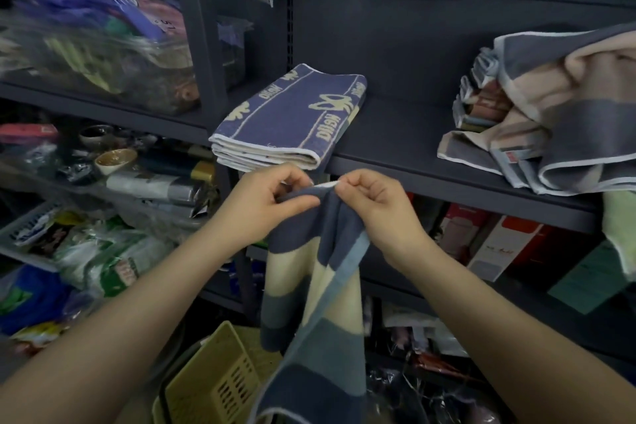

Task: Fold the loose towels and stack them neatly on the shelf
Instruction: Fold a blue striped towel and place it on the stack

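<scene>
A folded purple towel (289,120) lies on the dark shelf (430,162). Below its front edge, the left hand (261,206) and right hand (375,206) pinch the top hem of a hanging blue-and-cream striped towel (309,279). Loose striped towels (550,120) lie heaped at the shelf's right.

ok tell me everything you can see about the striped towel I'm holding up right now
The striped towel looks like soft terry cloth, banded in dark blue, cream and a lighter blue-grey, with a pale edge trim. It is unfolded and hangs down in loose vertical folds in front of the shelf, its lower end running out of view near a yellow basket. The left hand and right hand pinch its top edge close together, bunching it there. Nothing else visibly touches it.
</scene>
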`<state>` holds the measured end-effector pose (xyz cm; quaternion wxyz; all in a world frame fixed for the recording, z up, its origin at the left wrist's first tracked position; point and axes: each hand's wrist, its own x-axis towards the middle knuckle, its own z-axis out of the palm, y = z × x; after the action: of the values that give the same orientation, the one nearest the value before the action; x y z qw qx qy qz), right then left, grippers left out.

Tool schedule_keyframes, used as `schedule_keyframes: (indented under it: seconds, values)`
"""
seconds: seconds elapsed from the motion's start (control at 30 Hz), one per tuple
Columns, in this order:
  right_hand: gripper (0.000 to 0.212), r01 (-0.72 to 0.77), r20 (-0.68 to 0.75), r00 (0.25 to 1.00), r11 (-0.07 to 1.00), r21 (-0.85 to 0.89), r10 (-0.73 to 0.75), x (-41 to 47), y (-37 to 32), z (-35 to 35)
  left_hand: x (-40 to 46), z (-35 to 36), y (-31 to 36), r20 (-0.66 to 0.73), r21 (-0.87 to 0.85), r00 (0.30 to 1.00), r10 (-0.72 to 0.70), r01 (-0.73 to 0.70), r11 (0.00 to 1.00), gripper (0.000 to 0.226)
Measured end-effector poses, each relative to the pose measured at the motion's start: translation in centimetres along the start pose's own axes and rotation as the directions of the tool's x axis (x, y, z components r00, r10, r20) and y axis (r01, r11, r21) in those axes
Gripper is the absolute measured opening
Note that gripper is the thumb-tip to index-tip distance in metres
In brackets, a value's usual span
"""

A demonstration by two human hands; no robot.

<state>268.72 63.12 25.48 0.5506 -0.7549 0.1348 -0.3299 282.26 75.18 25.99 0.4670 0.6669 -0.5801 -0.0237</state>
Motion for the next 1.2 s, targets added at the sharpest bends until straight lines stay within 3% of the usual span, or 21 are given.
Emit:
schedule_keyframes:
  seconds: [0.1, 0.17, 0.23, 0.3, 0.4, 0.53, 0.67, 0.8, 0.87, 0.97, 1.03, 1.1, 1.2]
  values:
    - [0.025, -0.054, -0.083, 0.995, 0.998, 0.028, 0.056, 0.0, 0.2, -0.3, -0.9, -0.3, -2.0, 0.025, 0.207, 0.999, -0.037, 0.031, 0.978, 0.019]
    - [0.025, -0.119, -0.162, 0.978, 0.990, 0.075, 0.130, 0.1, 0.4, -0.8, -1.4, -0.5, -3.3, 0.014, 0.185, 0.992, -0.122, 0.117, 0.976, 0.025]
    - [0.025, -0.191, -0.210, 0.952, 0.968, 0.164, 0.223, 0.2, 0.7, -1.5, -2.0, -0.9, -4.2, 0.044, -0.053, 0.959, -0.280, 0.282, 0.958, 0.026]
    - [0.027, -0.229, -0.218, 0.936, 0.948, 0.220, 0.276, 0.1, 0.9, -2.1, -2.5, -1.2, -4.6, 0.195, -0.334, 0.898, -0.395, 0.440, 0.834, 0.020]
    - [0.030, -0.253, -0.247, 0.917, 0.935, 0.249, 0.314, -0.1, 1.3, -2.6, -2.9, -1.0, -4.9, 0.350, -0.452, 0.827, -0.440, 0.560, 0.694, 0.007]
    - [0.020, -0.261, -0.321, 0.886, 0.932, 0.250, 0.334, 0.5, 1.3, -2.4, -2.5, 0.3, -5.0, 0.278, -0.597, 0.731, -0.623, 0.639, 0.484, 0.005]
    - [0.022, -0.208, -0.173, 0.956, 0.964, 0.165, 0.236, 0.1, -0.1, -1.6, -1.3, 1.3, -4.7, 0.195, -0.751, 0.651, -0.734, 0.580, 0.315, 0.007]
    - [0.017, -0.232, 0.089, 0.972, 0.960, 0.160, 0.220, -1.7, -0.7, 0.0, -1.0, 2.4, -2.3, 0.244, -0.816, 0.708, -0.663, 0.520, 0.254, 0.008]
    - [0.017, -0.210, 0.180, 0.966, 0.969, 0.128, 0.185, -2.1, -0.7, 0.5, -1.3, 2.9, -1.1, 0.258, -0.826, 0.737, -0.625, 0.504, 0.254, 0.008]
    - [0.038, -0.191, 0.344, 0.928, 0.974, 0.121, 0.140, -2.3, -0.5, 0.5, -1.7, 2.9, -0.3, 0.185, -0.843, 0.760, -0.623, 0.448, 0.296, 0.010]
    - [0.038, -0.121, 0.314, 0.944, 0.992, 0.036, 0.104, -2.3, -0.2, 0.7, -1.9, 2.6, -0.2, 0.132, -0.858, 0.765, -0.630, 0.406, 0.314, 0.007]
    - [0.025, -0.042, 0.206, 0.977, 0.996, -0.072, 0.056, -2.4, 0.0, 1.1, -2.2, 2.4, -0.2, 0.081, -0.854, 0.768, -0.635, 0.382, 0.354, 0.006]
    - [0.013, 0.150, 0.147, 0.983, 0.945, -0.292, -0.111, -2.6, 0.4, 2.0, -2.8, 2.4, -0.2, -0.028, -0.791, 0.772, -0.635, 0.372, 0.486, 0.008]
